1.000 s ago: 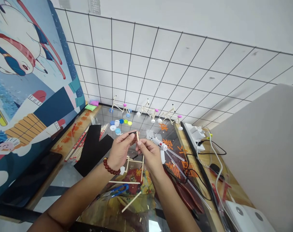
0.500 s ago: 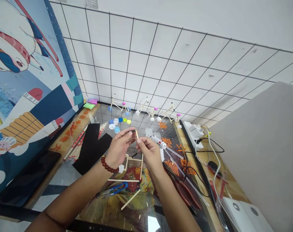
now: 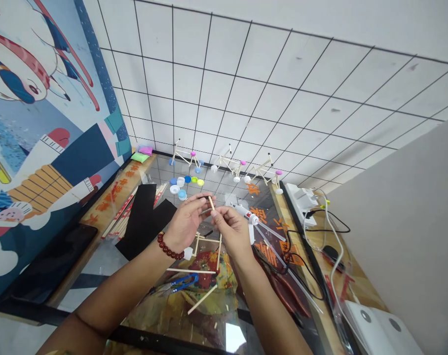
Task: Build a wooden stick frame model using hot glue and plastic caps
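My right hand (image 3: 233,231) pinches a short wooden stick (image 3: 211,203) between thumb and fingers, its upper end pointing away from me. At that end my left hand (image 3: 185,224), wearing a beaded bracelet (image 3: 168,249), has its fingers closed on a small dark strip (image 3: 204,198) against the stick; whether the strip is wrapped round it I cannot tell. Beneath my hands lies a frame of thin sticks (image 3: 219,256), partly hidden. Nearer to me are blue-handled snips (image 3: 183,282) and a loose stick (image 3: 202,299). A black sheet (image 3: 135,222) lies left of my left hand.
Three stick models (image 3: 187,157) with bottle-cap feet stand along the tiled wall. Several bottle caps (image 3: 181,195) lie before them. On the right are a white glue gun (image 3: 248,214), clear glue sticks (image 3: 270,231), dark red-handled pliers (image 3: 288,296), cables and a power strip (image 3: 301,204).
My left fingers have shifted slightly at the stick's end, and the dark strip shows less clearly there. The whole view has shifted a little; the things on the table lie as before.
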A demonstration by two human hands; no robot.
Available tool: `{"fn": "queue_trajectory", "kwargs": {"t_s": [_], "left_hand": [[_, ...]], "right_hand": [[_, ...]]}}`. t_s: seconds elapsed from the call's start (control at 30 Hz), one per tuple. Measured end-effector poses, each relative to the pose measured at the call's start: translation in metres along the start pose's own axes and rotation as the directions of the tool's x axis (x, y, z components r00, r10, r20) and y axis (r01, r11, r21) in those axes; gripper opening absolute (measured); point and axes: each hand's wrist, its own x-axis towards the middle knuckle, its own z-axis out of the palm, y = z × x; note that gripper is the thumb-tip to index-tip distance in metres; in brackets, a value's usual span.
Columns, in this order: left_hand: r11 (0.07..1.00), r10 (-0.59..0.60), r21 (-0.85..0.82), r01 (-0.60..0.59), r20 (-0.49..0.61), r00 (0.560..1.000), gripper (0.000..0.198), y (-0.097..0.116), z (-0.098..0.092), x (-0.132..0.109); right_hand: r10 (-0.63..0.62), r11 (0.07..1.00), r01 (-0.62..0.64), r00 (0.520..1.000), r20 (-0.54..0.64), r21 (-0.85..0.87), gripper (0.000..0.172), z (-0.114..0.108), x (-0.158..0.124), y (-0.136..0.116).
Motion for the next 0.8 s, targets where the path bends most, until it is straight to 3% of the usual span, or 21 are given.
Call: {"fn": "queue_trajectory", "kwargs": {"t_s": [0.27, 0.8], "left_hand": [[0.977, 0.162, 0.155, -0.149, -0.073, 0.984, 0.023, -0.0044, 0.0008, -0.0009], [0.987, 0.126, 0.120, -0.110, -0.128, 0.984, 0.019, -0.0025, 0.0036, -0.0025]], "right_hand": [[-0.198, 0.963, 0.179, 0.977, -0.077, -0.203, 0.015, 0.0027, -0.0021, 0.0010], [-0.291, 0.905, 0.257, 0.955, -0.052, -0.338, 0.010, 0.0008, -0.0032, -0.0010]]}}
